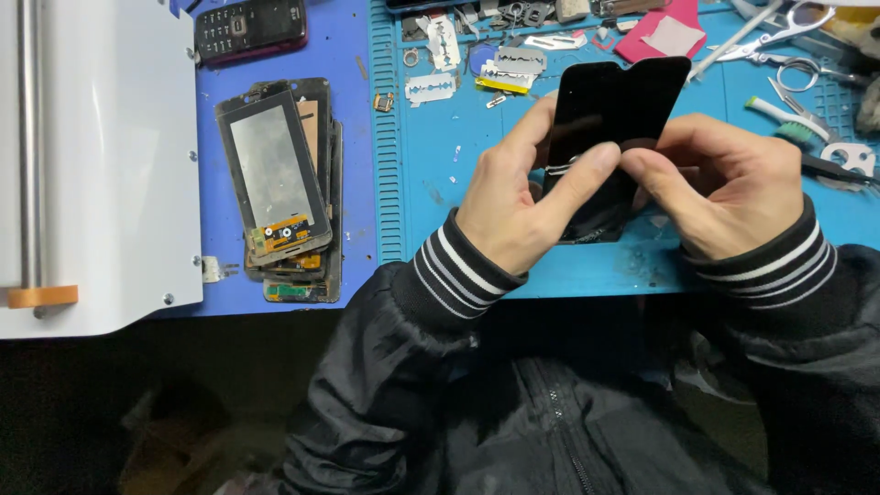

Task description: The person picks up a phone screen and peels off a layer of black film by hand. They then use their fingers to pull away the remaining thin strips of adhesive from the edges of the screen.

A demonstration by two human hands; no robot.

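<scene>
Both hands are up over the blue mat (477, 174) on the tabletop, holding a black phone screen panel (616, 101) tilted between them. The left hand (513, 202) grips its lower left edge, thumb pressed across the front. The right hand (724, 188) pinches the same spot from the other side, the two thumbs touching. Razor blades (431, 87) lie scattered behind. To the left sits a stack of old screens (284, 183), scissors (788, 37) at far right.
</scene>
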